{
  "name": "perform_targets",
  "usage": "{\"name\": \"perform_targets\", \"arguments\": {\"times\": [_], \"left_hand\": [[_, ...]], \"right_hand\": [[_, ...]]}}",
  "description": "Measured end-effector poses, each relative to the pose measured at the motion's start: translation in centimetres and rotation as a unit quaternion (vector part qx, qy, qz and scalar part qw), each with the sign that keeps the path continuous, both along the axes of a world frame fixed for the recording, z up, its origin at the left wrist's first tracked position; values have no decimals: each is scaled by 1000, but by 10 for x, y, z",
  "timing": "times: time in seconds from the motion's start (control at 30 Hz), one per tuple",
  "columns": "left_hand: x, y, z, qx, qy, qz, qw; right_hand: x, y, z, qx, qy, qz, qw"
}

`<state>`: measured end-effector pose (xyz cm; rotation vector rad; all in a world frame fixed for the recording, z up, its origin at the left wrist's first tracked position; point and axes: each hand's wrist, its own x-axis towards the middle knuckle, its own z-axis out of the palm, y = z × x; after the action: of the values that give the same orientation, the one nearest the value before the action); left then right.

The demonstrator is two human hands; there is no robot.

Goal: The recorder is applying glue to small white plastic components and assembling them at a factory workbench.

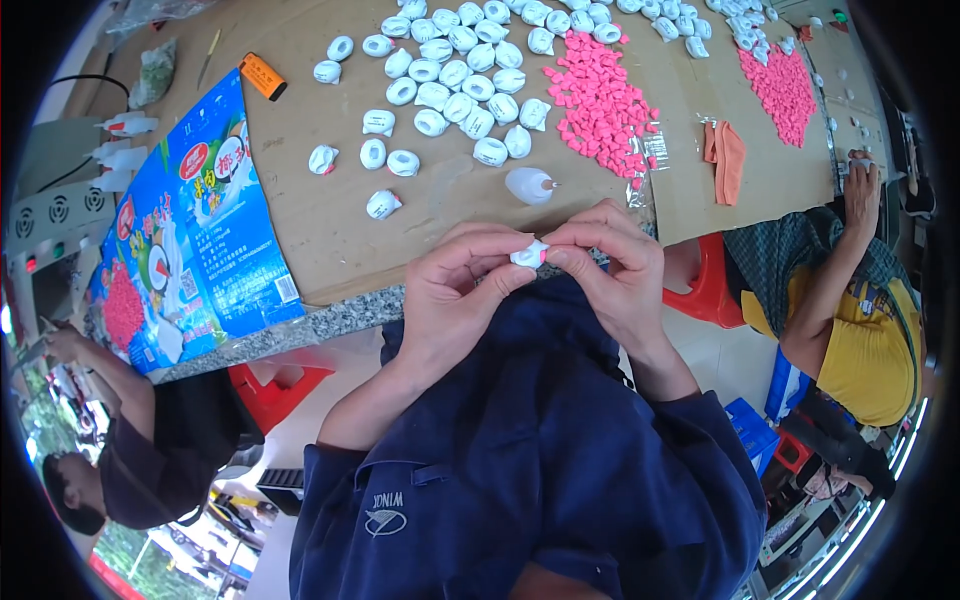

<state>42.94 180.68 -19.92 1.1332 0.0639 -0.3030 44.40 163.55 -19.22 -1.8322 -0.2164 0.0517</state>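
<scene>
Close to the table's front edge, a small white rounded plastic part (524, 257) is pinched between the thumb and fingers of my left hand (460, 275). My right hand (618, 262) closes thumb and finger on a small pink piece (543, 257) at the part's right side. Whether the pink piece is fixed there I cannot tell. Just beyond my fingers lies a white squeeze bottle (530, 185) with a thin tip. Many similar white parts (455, 75) with oval openings are scattered farther off, beside a heap of pink pieces (600, 105).
A blue printed cardboard sheet (215, 220) and an orange marker-like object (263, 76) lie to the left. Toward the right are an orange cloth (728, 165) and another pink heap (778, 95). Co-workers sit on both sides, one in a yellow shirt (870, 350). Red stools (700, 285) stand by the table.
</scene>
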Motion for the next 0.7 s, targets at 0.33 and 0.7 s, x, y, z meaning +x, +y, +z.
{"name": "perform_targets", "arguments": {"times": [0.33, 0.7], "left_hand": [[0, 1, -5, 94, -36, 2, 995], [6, 15, -1, 277, -99, 31, 955]], "right_hand": [[-3, 7, -10, -6, -5, -22, 1000], [2, 5, -14, -22, -19, -84, 996]]}}
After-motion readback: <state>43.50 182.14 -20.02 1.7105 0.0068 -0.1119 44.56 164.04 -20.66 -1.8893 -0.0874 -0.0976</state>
